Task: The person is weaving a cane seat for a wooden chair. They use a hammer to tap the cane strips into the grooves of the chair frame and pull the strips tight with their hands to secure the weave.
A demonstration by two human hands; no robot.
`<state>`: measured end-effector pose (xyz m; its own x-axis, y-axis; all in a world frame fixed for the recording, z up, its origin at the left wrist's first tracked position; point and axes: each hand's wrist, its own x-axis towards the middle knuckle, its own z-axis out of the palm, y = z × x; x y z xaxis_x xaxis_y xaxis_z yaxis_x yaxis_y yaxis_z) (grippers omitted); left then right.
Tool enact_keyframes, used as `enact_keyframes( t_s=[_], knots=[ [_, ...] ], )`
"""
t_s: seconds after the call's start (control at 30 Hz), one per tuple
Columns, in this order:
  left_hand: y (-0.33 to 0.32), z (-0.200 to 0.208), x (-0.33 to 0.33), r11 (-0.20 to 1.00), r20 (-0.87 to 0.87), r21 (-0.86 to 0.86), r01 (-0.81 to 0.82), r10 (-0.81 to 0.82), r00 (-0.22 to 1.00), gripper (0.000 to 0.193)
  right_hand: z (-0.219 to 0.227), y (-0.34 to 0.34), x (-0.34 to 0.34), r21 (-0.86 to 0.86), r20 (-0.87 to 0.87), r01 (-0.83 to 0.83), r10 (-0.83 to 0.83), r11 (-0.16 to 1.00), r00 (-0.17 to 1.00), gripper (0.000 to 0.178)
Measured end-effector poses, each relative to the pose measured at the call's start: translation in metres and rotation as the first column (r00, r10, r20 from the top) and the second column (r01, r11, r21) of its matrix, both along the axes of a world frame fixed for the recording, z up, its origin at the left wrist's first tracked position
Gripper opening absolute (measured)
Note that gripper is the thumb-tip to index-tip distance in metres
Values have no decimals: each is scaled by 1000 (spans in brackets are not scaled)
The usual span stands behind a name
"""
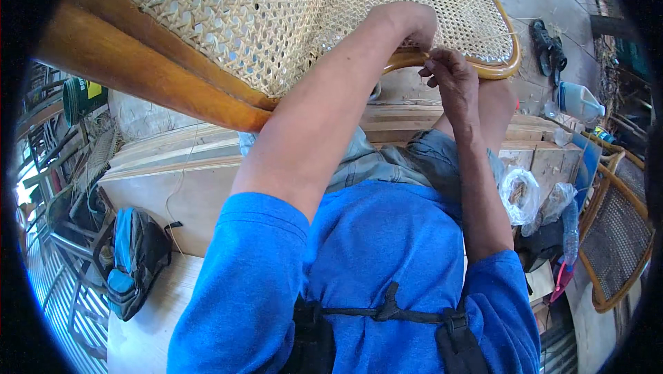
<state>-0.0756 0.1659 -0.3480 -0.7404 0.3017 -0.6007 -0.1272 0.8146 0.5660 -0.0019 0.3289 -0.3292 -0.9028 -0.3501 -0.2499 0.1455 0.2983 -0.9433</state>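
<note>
A chair with woven cane panels (228, 18) and a glossy brown wooden frame (159, 87) lies across the space in front of me, over my knees. My left hand (416, 23) bends down over the rounded cane panel (456, 11), close to its curved rim (494, 70). Its fingers are hidden behind the back of the hand and wrist. Just beneath, my right hand (452, 80) is at the rim with thumb and fingertips pinched together. Whatever is between those fingertips is too small to make out.
Stacked boards (179, 149) run below the chair. A blue and black backpack (135, 260) stands at the left. On the right are black sandals (549, 49), a white plastic jug (580, 101), a clear bag (518, 198), a plastic bottle (570, 232) and another cane-panelled frame (615, 236).
</note>
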Motion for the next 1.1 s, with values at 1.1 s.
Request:
enact_keyframes(
  t_s=[1.1],
  knots=[
    [-14,-39,-18,945,9,155,-287,289,957,29,-19,-46,-8,579,-550,84,313,811,774,18]
  ],
)
